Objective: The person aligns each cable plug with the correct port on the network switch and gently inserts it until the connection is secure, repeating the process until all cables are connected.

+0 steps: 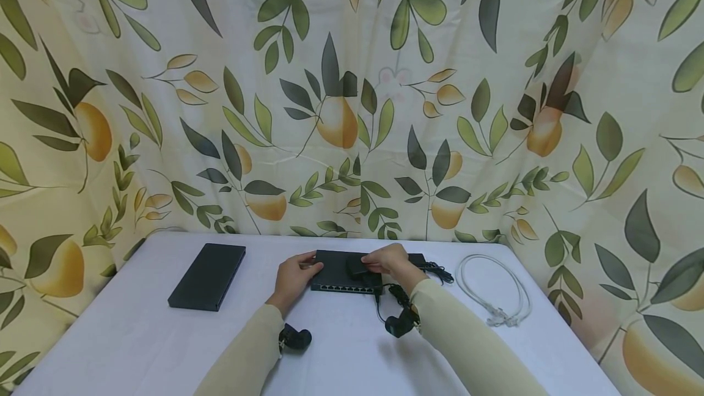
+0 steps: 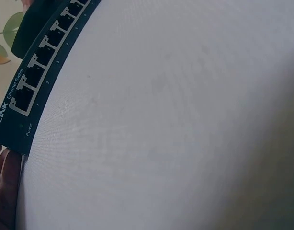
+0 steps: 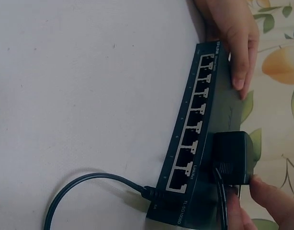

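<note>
A black TP-LINK Ethernet switch (image 1: 335, 267) lies on the table, its row of ports (image 3: 190, 129) facing me. My left hand (image 1: 293, 277) grips its left end, the thumb on the top face; fingertips (image 2: 5, 191) show at that end in the left wrist view. A black power adapter (image 3: 233, 155) is at the top of the switch, toward its right end. My right hand (image 1: 392, 261) holds the adapter, the thumb (image 3: 274, 199) against its edge. A thin black cable (image 3: 89, 178) ends in a plug (image 3: 152, 192) at the switch's front, beside port 8.
A flat black box (image 1: 208, 277) lies on the left of the white table (image 1: 165, 347). Right of my right hand are a dark flat piece (image 1: 417, 258), mostly covered, and bundled black cable (image 1: 438, 271). A coiled white cable (image 1: 519, 280) lies farther right. Patterned curtain (image 1: 352, 188) hangs behind.
</note>
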The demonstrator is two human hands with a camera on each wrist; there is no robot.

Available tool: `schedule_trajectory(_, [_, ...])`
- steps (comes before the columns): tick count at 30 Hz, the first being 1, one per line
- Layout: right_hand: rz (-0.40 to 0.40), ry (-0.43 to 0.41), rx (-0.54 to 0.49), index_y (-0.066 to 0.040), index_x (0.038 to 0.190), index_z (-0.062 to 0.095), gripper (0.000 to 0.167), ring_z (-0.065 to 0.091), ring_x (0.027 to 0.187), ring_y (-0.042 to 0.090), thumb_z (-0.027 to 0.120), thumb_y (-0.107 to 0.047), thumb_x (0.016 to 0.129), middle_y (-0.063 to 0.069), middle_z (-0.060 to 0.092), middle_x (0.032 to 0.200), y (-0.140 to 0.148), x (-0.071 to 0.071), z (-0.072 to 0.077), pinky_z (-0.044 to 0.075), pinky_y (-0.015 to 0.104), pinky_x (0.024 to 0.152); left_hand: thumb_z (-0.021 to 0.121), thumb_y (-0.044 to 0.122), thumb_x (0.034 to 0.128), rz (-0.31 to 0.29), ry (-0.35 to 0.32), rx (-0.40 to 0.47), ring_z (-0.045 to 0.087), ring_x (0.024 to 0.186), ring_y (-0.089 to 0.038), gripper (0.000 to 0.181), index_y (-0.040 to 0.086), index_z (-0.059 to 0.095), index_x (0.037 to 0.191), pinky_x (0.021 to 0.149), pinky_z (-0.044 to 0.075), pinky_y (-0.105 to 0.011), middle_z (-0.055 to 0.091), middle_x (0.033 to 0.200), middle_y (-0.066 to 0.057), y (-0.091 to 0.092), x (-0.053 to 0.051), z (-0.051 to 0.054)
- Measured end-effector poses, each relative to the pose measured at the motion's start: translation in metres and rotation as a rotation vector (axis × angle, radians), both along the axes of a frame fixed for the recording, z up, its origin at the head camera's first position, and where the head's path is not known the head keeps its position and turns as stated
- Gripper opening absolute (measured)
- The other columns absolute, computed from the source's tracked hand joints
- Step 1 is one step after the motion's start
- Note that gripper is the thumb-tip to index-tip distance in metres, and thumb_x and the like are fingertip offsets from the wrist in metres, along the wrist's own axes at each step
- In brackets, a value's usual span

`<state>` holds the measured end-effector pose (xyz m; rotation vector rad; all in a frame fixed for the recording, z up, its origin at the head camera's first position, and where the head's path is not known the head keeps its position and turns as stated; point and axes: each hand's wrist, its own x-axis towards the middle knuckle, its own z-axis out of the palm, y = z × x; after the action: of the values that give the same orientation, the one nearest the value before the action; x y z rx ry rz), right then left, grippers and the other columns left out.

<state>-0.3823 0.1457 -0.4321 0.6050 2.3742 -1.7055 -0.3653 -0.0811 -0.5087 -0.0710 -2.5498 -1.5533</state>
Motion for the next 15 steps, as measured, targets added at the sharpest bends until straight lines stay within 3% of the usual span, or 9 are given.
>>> schedule_trajectory(6, [0.008, 0.018, -0.017, 0.008, 0.103, 0.07, 0.028, 0.074, 0.072, 0.021, 0.079, 0.005, 0.077, 0.018, 0.075, 0.09, 0.005, 0.004, 0.008, 0.06, 0.027, 0.067, 0.074, 0.024, 0.0891, 0.0, 0.0, -0.003, 0.068, 0.104, -0.023, 0.042, 0.011, 0.066, 0.129, 0.095, 0.053, -0.042, 0.071, 0.115, -0.008, -0.001, -0.001, 0.001])
schedule_trajectory(12, [0.054, 0.027, -0.035, 0.009, 0.108, 0.068, 0.027, 0.074, 0.088, 0.029, 0.075, 0.002, 0.083, 0.021, 0.073, 0.1, 0.019, 0.015, 0.026, 0.06, 0.033, 0.078, 0.074, 0.025, 0.0891, 0.005, -0.004, -0.011, 0.068, 0.103, -0.023, 0.042, 0.012, 0.066, 0.129, 0.093, 0.054, -0.042, 0.071, 0.115, -0.008, 0.0, -0.001, -0.001])
schedule_trajectory(15, [0.039, 0.019, -0.031, 0.009, 0.112, 0.066, 0.031, 0.074, 0.084, 0.027, 0.075, -0.001, 0.084, 0.02, 0.073, 0.101, 0.032, 0.014, 0.031, 0.06, 0.032, 0.079, 0.074, 0.024, 0.0892, 0.012, -0.004, -0.01, 0.068, 0.102, -0.022, 0.042, 0.012, 0.066, 0.128, 0.091, 0.054, -0.041, 0.071, 0.115, -0.007, 0.0, -0.001, 0.0])
